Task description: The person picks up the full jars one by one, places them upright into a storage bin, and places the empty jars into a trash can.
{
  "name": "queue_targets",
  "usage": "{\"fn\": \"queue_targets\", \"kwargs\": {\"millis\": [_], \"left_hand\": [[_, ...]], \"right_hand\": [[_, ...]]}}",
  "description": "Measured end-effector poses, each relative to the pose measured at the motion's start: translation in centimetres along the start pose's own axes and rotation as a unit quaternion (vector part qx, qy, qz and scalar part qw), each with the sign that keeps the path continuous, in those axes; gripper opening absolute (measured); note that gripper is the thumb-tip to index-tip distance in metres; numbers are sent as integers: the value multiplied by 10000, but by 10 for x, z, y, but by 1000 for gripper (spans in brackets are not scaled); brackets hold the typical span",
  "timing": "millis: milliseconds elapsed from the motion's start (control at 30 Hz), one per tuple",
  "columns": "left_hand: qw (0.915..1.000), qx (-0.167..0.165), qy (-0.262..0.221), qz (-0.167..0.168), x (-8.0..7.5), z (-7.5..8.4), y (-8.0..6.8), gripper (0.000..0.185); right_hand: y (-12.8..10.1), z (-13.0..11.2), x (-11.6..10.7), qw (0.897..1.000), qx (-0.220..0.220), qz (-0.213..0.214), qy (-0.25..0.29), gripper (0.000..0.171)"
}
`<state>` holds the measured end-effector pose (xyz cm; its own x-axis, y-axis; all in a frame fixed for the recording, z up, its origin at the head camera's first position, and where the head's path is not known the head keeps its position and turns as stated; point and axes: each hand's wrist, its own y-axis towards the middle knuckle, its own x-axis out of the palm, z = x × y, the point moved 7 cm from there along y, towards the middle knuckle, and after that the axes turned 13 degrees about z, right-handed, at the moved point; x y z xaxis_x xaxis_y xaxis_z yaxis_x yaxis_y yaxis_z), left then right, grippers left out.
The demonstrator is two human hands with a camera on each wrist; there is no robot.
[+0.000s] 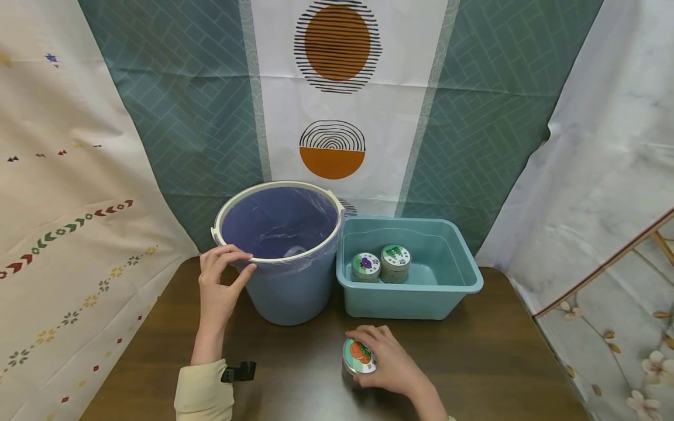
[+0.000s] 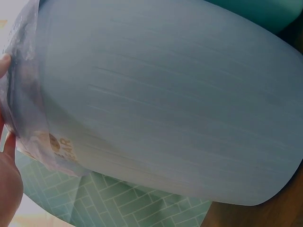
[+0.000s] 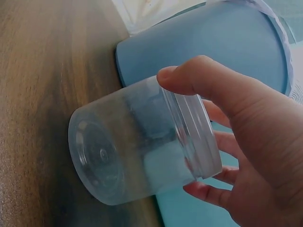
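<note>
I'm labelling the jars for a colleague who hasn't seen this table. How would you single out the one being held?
On the brown table, look in front of the teal tub, right of the blue bucket. The right hand grips a clear jar there. Its lid shows an orange picture; the two jars in the tub have purple and green lids.

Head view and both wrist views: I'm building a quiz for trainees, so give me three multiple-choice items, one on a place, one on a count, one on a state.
1. Where does the left hand rest?
A. on the bucket rim
B. inside the teal tub
C. flat on the table

2. How many jars stand in the tub?
A. none
B. two
C. four

3. How is the jar at the right hand?
A. lying untouched
B. lid off
C. gripped, lid on

Answers: 1 A, the fingers touch the lined rim. 2 B, two lidded jars stand together. 3 C, fingers curl round its closed lid in the right wrist view.
</note>
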<state>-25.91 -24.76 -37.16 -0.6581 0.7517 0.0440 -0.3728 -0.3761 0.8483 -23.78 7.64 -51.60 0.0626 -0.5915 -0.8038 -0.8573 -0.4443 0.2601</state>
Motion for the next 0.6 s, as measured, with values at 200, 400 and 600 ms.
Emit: {"fn": "queue_targets", "kwargs": {"millis": [200, 400, 600], "left_hand": [[10000, -1, -34, -19, 0, 3, 0, 35], [10000, -22, 28, -80, 0, 14, 2, 32], [9997, 10, 212, -106, -1, 15, 4, 33]], "right_hand": [[0, -4, -2, 9997, -152, 2, -200, 72], [3, -9, -6, 9983, -328, -39, -481, 71], [11, -21, -18, 9978, -433, -226, -457, 68]]}}
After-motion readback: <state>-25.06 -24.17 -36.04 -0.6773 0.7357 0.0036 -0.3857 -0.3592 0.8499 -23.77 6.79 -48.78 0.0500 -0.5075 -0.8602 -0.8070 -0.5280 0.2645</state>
